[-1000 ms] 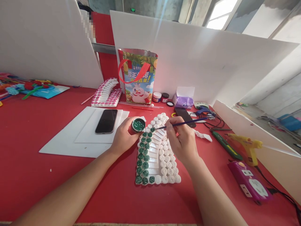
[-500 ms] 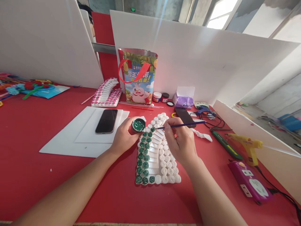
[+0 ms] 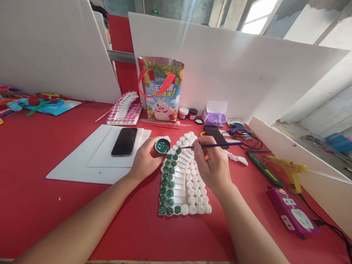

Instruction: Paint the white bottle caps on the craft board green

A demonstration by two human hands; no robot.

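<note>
Evidently partway through a coat of green, a curved, rosette-studded craft piece [image 3: 180, 183] lies on a red table [image 3: 121, 227], between and just ahead of a worker's 2 hands, which are held apart. The left hand [image 3: 147, 156] curls around an open jar of green paint [image 3: 162, 146] just beside the piece; the right hand [image 3: 213, 161] pinches a slim brush [image 3: 228, 144], its tip at the uppermost green rosette, though actual contact is too fine to tell. Green covers most of the left flank, 2 abreast, with 3 in the nearest row; the far end and right flank are white, suggesting at least half is left. Outward, red tabletop stretches from the piece to the table's near edge, offering room there. Space looks tighter elsewhere: a phone [image 3: 124, 141] rests on white boards [image 3: 77, 165] near the left hand, a printed bag [image 3: 163, 95] stands behind, and a green cutter [image 3: 264, 169], yellow glue gun [image 3: 291, 170] and purple power strip [image 3: 292, 212] line the right side.
</note>
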